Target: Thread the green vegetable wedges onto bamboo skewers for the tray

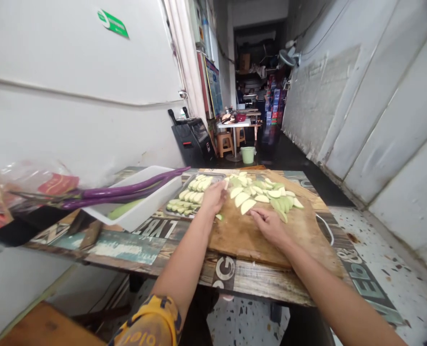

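Note:
A round wooden chopping board (257, 235) lies on the table with a heap of pale green slices (264, 192) on its far half. My left hand (213, 198) rests at the board's left edge, fingers curled against the slices beside a metal tray (170, 211). That tray holds more green slices (192, 194). My right hand (269, 225) lies palm down on the board, fingers stretched toward the near edge of the heap, with nothing visibly held.
A white plastic tub (141, 211) with long purple eggplants (127, 191) sits left of the tray. Clear bags with red packets (26, 185) lie at far left. The printed table edge (235, 278) faces me. A narrow corridor with a black machine (194, 139), stools and a green bucket (247, 154) runs ahead.

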Available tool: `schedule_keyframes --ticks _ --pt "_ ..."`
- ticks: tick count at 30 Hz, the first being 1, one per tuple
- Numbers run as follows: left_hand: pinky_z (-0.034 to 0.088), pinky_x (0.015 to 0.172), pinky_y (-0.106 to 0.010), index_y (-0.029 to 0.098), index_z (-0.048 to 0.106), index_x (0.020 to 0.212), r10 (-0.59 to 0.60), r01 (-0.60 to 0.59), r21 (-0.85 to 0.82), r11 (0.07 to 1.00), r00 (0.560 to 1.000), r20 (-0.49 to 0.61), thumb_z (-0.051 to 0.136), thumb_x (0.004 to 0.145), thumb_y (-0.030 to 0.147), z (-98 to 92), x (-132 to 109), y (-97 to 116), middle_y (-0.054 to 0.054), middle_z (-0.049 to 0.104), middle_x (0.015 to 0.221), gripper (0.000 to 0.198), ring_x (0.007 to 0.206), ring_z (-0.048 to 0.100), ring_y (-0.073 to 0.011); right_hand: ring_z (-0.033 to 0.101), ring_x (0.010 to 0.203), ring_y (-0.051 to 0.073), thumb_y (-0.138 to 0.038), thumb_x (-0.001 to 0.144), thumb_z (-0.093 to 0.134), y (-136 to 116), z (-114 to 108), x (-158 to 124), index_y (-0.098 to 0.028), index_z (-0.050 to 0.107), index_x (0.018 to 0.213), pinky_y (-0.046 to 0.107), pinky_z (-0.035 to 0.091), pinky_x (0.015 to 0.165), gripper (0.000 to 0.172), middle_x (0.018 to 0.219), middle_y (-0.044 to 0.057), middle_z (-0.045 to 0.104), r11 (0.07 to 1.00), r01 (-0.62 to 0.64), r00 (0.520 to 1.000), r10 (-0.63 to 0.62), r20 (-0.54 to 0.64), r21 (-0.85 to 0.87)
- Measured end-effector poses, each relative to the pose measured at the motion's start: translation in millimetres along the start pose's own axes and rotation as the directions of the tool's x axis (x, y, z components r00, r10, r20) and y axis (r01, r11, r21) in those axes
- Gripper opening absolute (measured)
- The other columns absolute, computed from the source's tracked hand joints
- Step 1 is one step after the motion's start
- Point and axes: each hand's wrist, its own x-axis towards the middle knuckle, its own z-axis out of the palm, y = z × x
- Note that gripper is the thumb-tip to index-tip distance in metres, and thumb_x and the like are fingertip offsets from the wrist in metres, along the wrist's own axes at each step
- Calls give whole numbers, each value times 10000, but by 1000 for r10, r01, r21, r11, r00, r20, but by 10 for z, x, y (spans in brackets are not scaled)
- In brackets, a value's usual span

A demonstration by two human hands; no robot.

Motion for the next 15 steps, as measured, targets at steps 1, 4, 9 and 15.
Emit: schedule_keyframes --ticks 1,4,9,15 --pt "310 394 -146 113 604 765 4 -4 -13 1000 1000 -6 581 764 206 -7 24 -13 -54 660 757 96 464 487 -39 656 790 205 -316 811 464 6 7 2 -176 694 836 306 494 704 271 845 52 720 1000 -5 1000 5 -6 0" --pt "346 425 -146 130 594 857 8 -10 -38 999 999 -40 587 763 192 -69 77 -38 -51 669 782 112 488 527 -48 660 807 208 -319 813 469 37 25 11 -185 696 835 315 498 722 265 855 48 721 999 -33 999 33 -14 -12" --pt "491 624 -200 132 540 837 45 -54 -117 992 996 -79 607 759 175 -161 123 -50 -66 669 790 112 667 643 -104 659 796 206 -317 816 461 75 51 18 -193 699 841 317 493 714 270 854 42 722 998 -34 999 35 19 -46" --pt "531 704 -254 115 532 768 5 -31 -184 982 990 -143 594 770 128 -166 108 -65 -80 668 751 63 713 669 -140 654 823 211 -311 823 455 85 69 9 -206 700 855 331 485 753 269 879 37 719 998 -30 997 34 64 -58"
